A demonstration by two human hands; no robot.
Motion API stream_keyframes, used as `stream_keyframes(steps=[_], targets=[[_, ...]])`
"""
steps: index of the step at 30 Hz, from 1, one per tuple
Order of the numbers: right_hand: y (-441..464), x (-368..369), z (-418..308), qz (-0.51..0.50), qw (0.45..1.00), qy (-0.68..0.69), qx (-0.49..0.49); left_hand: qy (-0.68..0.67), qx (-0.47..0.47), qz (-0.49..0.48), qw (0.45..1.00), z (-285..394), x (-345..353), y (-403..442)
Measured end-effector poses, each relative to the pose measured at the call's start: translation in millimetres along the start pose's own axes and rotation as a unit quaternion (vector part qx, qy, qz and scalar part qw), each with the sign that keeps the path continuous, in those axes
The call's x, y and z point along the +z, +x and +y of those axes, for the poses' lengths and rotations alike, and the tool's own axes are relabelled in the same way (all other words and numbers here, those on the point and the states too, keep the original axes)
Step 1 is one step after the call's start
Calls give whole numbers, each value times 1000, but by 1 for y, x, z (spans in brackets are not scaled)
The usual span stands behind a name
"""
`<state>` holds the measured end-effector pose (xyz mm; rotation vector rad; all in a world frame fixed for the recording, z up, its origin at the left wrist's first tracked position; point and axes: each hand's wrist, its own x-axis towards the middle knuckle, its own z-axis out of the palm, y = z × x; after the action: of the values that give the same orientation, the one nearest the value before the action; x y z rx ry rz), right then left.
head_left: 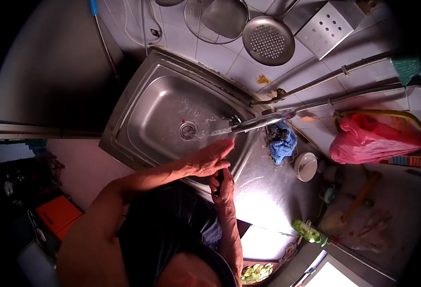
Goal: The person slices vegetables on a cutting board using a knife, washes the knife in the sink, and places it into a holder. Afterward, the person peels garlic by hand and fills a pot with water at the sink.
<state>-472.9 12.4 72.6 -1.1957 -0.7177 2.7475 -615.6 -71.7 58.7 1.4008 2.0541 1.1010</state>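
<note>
The right hand [225, 187] has its fingers closed around a dark object [219, 178] at the near edge of the sink [145, 112]; the left hand [211, 160] (whether its fingers grip, I cannot tell) is just beside.

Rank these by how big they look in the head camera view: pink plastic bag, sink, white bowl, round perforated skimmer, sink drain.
Largest to smallest:
1. Sink
2. Pink plastic bag
3. Perforated skimmer
4. White bowl
5. Drain

That's apparent size only; differing camera distances leave true sizes unsure.
</note>
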Motion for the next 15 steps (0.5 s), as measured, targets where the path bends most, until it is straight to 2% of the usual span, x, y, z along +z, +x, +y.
stream_keyframes(steps=[2, 3, 5, 6, 7, 8, 9, 10, 11, 12, 13, 15], targets=[[-6, -1, -1, -9, 999, -36, -5, 33, -14, -37, 999, -2, 14, 7], [-10, 2, -4, -19, 997, -71, -9, 38, -16, 4, 999, -8, 12, 9], [-21, -2, -4, 7, 995, -99, -12, -58, -207, -60, 975, -3, -18, 22], [-26, -2, -4, 26, 979, -198, -36, 153, -83, 193, 966, -37, 17, 16], [-30, -4, -3, 45, 953, -295, -58, 198, -34, 295, 934, -53, 25, 19], [-32, -10, -5, 70, 906, -409, -77, 169, -21, 283, 944, -46, 14, 19], [-34, -19, -1, 71, 907, -407, -77, 140, -8, 272, 952, -34, 0, 19], [-37, -28, 4, 96, 802, -552, -207, 127, -31, 206, 970, -26, -6, 18], [-40, -37, 8, 117, 656, -670, -327, 114, -52, 140, 982, -19, -6, 17], [-51, -35, 4, 139, 672, -671, -282, 115, 5, 212, 971, -16, 5, 17], [-62, -34, 0, 144, 672, -669, -283, 100, -9, 236, 967, -15, 16, 21], [-81, -38, -4, 179, 612, -724, -264, 65, -115, 253, 958, -21, 43, 38]])
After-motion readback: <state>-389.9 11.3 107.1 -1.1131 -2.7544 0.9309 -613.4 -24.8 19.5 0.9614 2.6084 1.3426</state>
